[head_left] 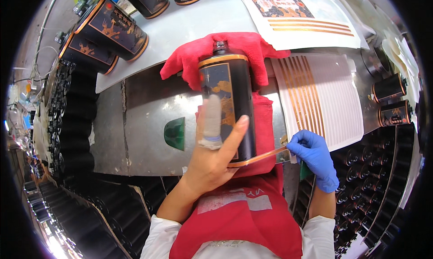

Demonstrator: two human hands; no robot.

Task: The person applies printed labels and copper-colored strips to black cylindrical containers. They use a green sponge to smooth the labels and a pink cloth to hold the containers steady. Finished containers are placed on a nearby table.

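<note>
A black bottle with gold pictures and a gold band round its shoulder lies on a red cloth, neck pointing away from me. My left hand grips its lower part, thumb on the near side; a pale finger cot covers one finger, which is blurred. In a blue glove, my right hand pinches the free end of a narrow gold strip. The strip's other end runs along the bottle's base. Left of the bottle, a green plastic scraper rests on the metal table.
On the right lies a white sheet of gold strips; a printed sheet is beyond it. Finished-looking bottles stand at far left. Racks of black bottles flank me, and two decorated bottles are at the right edge.
</note>
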